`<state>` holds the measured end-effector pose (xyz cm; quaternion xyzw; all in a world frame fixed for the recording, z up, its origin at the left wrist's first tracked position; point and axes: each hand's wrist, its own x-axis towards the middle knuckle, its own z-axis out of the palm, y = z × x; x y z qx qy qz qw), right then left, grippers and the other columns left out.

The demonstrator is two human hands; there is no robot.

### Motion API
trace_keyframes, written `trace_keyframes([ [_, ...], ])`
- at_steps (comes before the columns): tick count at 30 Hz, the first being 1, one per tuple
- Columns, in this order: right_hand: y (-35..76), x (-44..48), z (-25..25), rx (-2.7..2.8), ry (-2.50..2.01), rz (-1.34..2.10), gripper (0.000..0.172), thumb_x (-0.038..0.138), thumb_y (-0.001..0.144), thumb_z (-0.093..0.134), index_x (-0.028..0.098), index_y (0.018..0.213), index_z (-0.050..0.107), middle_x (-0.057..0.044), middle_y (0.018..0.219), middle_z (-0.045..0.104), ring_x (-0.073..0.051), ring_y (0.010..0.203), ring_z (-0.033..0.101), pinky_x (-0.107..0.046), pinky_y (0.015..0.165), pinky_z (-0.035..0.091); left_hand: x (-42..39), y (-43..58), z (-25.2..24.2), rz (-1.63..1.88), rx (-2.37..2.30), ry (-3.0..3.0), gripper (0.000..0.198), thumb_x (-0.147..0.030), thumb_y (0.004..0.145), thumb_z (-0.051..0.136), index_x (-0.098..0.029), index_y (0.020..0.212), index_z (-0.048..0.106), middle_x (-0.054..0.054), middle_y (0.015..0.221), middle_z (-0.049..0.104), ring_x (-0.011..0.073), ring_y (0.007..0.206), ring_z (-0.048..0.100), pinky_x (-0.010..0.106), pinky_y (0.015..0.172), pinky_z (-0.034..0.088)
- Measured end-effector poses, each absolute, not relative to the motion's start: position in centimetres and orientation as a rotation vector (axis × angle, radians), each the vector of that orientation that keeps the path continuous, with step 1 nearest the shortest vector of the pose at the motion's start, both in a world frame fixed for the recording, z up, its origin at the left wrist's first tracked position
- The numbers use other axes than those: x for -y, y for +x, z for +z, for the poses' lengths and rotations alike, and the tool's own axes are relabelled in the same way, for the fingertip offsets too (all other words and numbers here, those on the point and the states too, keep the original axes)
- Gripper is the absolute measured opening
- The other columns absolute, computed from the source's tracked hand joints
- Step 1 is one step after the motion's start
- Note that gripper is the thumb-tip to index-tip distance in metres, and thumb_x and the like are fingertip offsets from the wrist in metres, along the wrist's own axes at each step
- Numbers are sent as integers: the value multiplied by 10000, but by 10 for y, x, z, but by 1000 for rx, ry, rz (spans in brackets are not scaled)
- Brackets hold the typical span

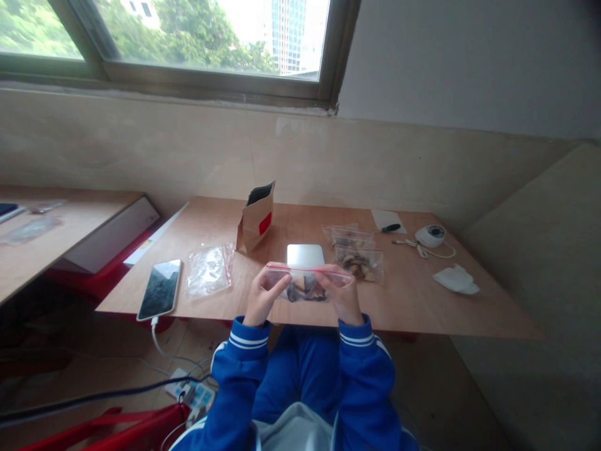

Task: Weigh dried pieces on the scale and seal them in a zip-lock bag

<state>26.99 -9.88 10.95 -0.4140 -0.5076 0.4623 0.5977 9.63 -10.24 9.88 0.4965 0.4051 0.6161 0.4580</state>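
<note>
While both hands are pinching the top edge of a small clear zip bag (305,283) of dark pieces above the table (422,307), the left hand (263,297) and right hand (345,294) are seemingly pressing its seal closed. Finishing likely calls for sliding fingertips along the strip. Beyond, filled bags (359,260) and a paper pouch (256,219) are waiting.

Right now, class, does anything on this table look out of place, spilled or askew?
Nothing is spilled. Both hands, left hand and right hand, hold a zip bag by its top. Only the phone looks odd: its near end overhangs the table edge.
</note>
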Motion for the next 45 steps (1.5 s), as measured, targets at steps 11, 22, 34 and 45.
trace_keyframes([
  [11, 262, 101, 111, 1141, -920, 1183, 168, 328, 703, 768, 198, 804, 734, -39, 848, 758, -215, 796, 716, -349, 763, 588, 107, 96, 108, 1562, -1099, 1302, 173, -327, 741, 719, -162, 774, 681, 25, 794, 661, 158, 782, 621, 253, 709, 487],
  [22, 247, 103, 119, 1082, -902, 952, 210, 250, 687, 770, 196, 767, 584, -2, 749, 723, -180, 744, 708, -311, 737, 581, 108, 103, 105, 1612, -1131, 1233, 223, -365, 748, 703, -155, 769, 632, 6, 755, 616, 134, 719, 595, 233, 674, 471],
  [34, 261, 106, 124, 1214, -896, 1072, 497, 354, 801, 672, 219, 1241, 483, -67, 1003, 726, -212, 900, 699, -374, 821, 561, 106, 103, 109, 1505, -1096, 1283, 195, -336, 750, 710, -155, 822, 695, 40, 814, 659, 167, 784, 634, 276, 721, 513],
  [45, 279, 105, 154, 2031, -1156, 244, 42, 265, 838, 655, 245, 848, 691, -19, 917, 697, -217, 968, 584, -383, 901, 407, 106, 101, 114, 1491, -1141, 1591, 127, -300, 766, 703, -187, 824, 714, 47, 866, 615, 171, 827, 606, 297, 734, 505],
])
